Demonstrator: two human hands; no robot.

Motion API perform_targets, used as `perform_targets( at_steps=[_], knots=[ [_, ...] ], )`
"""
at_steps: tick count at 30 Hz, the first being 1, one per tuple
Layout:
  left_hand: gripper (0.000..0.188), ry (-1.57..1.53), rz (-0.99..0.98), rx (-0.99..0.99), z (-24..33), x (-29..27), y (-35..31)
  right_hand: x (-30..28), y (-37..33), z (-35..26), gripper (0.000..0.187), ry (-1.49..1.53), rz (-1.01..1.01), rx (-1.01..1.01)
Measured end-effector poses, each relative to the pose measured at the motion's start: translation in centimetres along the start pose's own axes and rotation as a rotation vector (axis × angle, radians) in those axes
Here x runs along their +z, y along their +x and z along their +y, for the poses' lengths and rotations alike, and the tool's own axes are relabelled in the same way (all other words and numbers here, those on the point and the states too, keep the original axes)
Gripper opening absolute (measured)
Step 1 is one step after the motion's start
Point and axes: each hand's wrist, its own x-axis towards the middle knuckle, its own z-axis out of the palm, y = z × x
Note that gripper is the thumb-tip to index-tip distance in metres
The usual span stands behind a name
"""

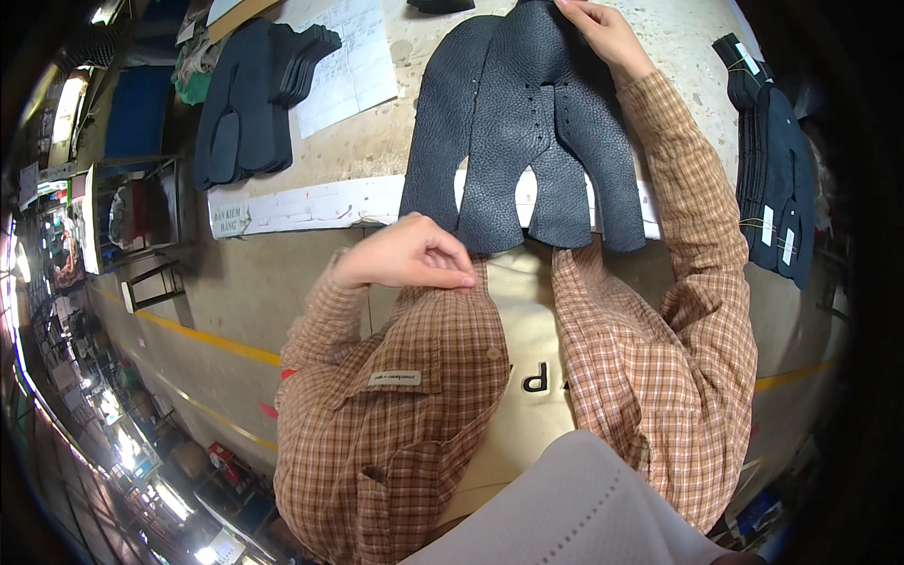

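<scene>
A black pebbled leather piece (504, 122) lies on the table with its several strap-like ends hanging over the near edge. Seams and rows of small holes run along it. At its far end, my right hand (607, 38) grips the leather's edge between thumb and fingers, partly cut off by the frame. My left hand (410, 254) is off the leather, just in front of the table edge and below the piece's left ends. Its fingers are curled in, with thumb and fingertip close together; whether they pinch anything small cannot be made out.
Left on the table (395, 141) is a stack of black cut pieces (250, 108), beside a handwritten paper sheet (348, 71). Another stack of black pieces with white tags (777, 179) sits at the right edge. A white strip (311, 204) lines the table's near edge.
</scene>
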Motion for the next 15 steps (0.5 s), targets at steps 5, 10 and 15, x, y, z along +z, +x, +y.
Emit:
perform_targets(
  at_steps=[5,10,15],
  knots=[
    [0.021,-0.008,0.214,0.259,3.7,-5.6,0.2,-3.0,-2.4,-0.5,0.033,0.123,-0.305,0.106],
    [0.039,-0.093,1.008,0.69,6.9,-11.6,11.5,-2.5,-4.2,-3.2,0.033,0.491,-0.194,0.099],
    [0.043,-0.41,0.51,0.392,6.4,-12.5,15.5,-1.8,-4.4,-4.2,0.037,0.396,-0.112,0.117]
  ],
)
